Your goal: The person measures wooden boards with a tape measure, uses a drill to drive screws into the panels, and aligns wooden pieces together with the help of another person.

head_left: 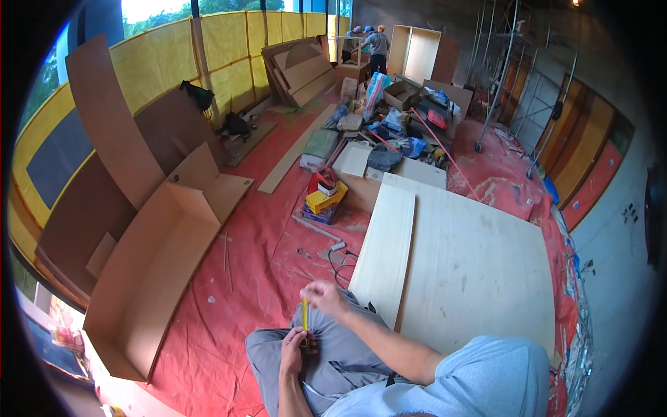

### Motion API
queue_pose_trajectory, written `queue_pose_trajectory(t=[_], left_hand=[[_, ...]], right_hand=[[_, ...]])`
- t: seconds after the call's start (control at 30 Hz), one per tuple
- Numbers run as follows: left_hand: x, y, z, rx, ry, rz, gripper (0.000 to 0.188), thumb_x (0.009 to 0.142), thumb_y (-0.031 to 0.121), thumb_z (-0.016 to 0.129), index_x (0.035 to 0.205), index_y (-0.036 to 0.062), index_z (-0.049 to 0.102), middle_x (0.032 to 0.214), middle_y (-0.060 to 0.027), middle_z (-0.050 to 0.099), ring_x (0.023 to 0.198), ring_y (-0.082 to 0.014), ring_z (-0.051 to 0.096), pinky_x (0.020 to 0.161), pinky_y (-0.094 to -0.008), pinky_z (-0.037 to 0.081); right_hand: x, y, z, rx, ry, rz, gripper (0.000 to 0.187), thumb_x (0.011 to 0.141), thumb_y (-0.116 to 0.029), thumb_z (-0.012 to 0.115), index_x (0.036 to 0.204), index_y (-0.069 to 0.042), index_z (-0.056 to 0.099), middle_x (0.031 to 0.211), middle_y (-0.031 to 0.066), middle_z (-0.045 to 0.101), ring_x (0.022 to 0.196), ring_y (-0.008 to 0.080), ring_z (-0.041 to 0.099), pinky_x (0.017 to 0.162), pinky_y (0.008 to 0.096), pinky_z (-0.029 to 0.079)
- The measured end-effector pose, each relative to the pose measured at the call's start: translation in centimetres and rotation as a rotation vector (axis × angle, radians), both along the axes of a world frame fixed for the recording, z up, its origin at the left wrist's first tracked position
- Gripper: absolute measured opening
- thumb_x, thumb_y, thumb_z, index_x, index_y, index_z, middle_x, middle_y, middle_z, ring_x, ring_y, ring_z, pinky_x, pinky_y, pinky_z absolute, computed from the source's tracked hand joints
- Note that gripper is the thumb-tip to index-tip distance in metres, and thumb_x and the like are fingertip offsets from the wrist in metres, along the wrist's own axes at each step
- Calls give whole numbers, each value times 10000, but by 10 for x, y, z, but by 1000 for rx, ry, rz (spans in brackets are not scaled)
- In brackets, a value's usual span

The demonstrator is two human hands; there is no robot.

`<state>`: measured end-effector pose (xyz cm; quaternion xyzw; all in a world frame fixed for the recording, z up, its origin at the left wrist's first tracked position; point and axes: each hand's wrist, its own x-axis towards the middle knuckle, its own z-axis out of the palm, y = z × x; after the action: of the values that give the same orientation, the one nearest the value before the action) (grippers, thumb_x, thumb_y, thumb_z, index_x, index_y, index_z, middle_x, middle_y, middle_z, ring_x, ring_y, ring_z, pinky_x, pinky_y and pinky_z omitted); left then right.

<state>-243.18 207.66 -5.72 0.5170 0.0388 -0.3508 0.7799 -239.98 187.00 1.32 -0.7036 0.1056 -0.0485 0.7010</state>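
A yellow tape measure [304, 317] is drawn out a short way, its blade upright between my two hands above my grey-trousered legs. Low down, my left hand [293, 351] is closed round the dark case, most of which the fingers hide. Above it, my right hand [324, 299] pinches the upper end of the blade. Nearest to my right arm lies a narrow pale wood board [386, 243], resting on a large pale wood panel [479, 267].
At left lies a long open wooden box [156, 271] beside leaning brown boards [104, 118]. Ahead, yellow and purple boxes [325, 201] stand near a cable [337, 264] on the red floor sheet [236, 285]. Beyond are piled materials [396, 118], scaffolding [497, 83] and several people [377, 45].
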Motion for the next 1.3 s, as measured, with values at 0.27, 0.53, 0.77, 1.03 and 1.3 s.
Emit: queue_pose_trajectory(t=[0.27,0.53,0.77,1.03,1.3], left_hand=[[-3,13,0,-112,33,139,178,1066,162,556,1131,56,683,959,-77,738,842,-193,730,684,-369,636],[-8,7,6,-12,-95,-171,248,1087,254,608,1117,35,722,955,-48,727,890,-156,700,779,-336,610],[-1,0,12,68,-203,-242,257,1098,259,610,1103,27,722,966,-54,740,886,-141,685,811,-320,560],[1,5,-8,-48,6,-51,252,1112,220,559,1184,15,686,998,-93,754,842,-188,745,705,-365,658],[0,13,-17,-115,49,38,253,1117,211,529,1261,37,644,1052,-116,750,866,-231,766,715,-415,670]], right_hand=[[-35,46,-65,-501,-174,261,250,1016,-211,703,990,37,686,1006,30,730,916,125,663,815,352,544],[34,-61,79,-40,-374,-171,187,1034,-150,678,1106,-4,768,1049,15,749,995,95,681,881,285,550],[53,-100,115,-83,-435,-368,214,1042,-219,676,1019,-23,759,861,-4,711,799,60,631,727,241,510],[-32,31,-34,-206,283,202,292,1045,-306,672,970,-27,711,773,86,707,740,191,709,677,365,553],[-34,43,-65,-530,-83,238,309,1015,-328,645,953,-26,662,944,191,712,923,410,710,784,518,540]])
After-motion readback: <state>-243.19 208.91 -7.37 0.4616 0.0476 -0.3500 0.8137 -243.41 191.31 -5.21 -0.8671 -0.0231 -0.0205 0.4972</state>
